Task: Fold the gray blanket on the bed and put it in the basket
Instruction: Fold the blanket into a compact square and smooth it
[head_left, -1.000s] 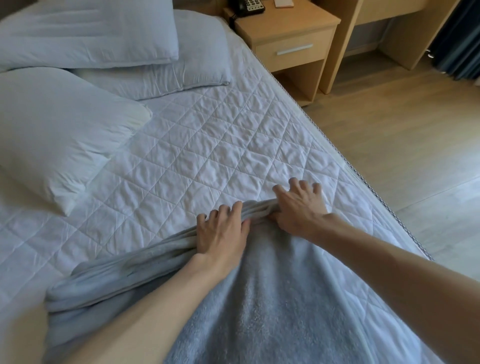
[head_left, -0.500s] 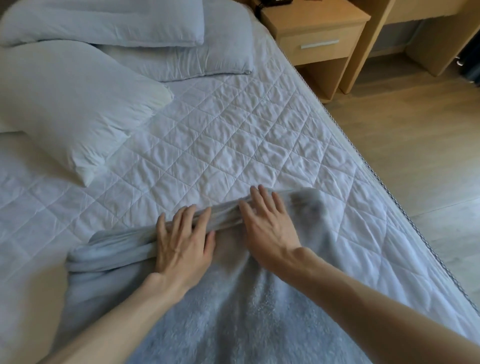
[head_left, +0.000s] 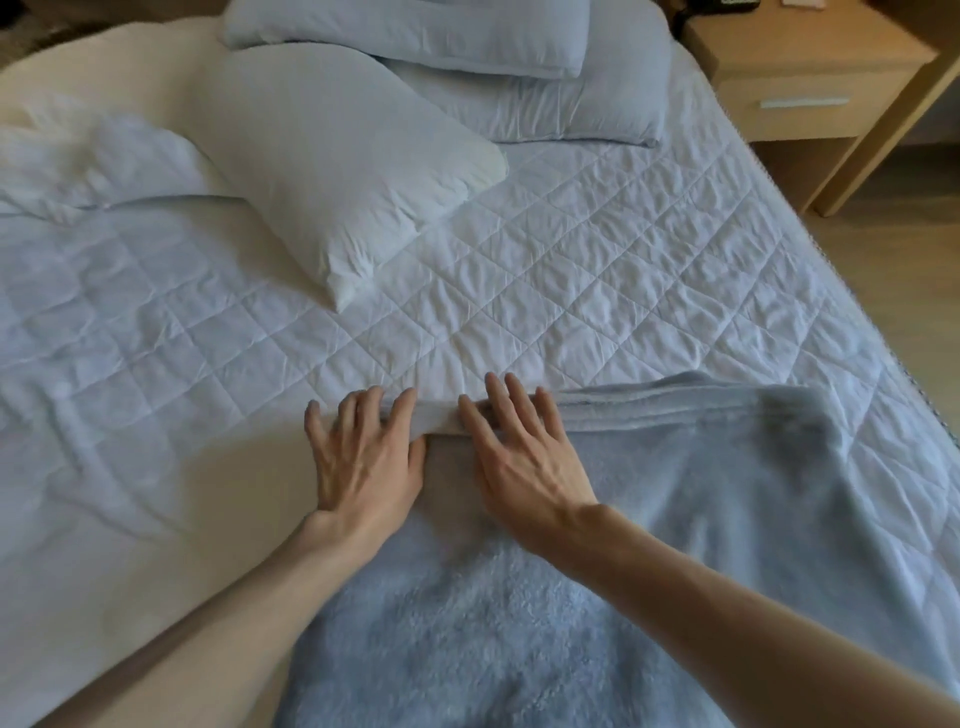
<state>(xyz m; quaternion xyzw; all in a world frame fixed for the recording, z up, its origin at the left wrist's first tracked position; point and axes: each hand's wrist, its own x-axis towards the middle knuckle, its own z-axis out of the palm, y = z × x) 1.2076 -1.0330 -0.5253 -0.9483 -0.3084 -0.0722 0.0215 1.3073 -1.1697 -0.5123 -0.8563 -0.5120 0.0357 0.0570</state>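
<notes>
One fold seemingly made, left hand (head_left: 366, 460) and right hand (head_left: 524, 462) lay flat, unclenched, pressing the gray blanket (head_left: 685, 499) on the bed (head_left: 571, 270); further folding and basketing remained.

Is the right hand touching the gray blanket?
Touching. The head view shows the right hand flat on the folded edge of the gray blanket.

The bed (head_left: 597, 270) wears a white quilted cover. White pillows (head_left: 337, 171) lie toward 12 o'clock. The gray blanket (head_left: 675, 519) spreads flat at 5 o'clock.
</notes>
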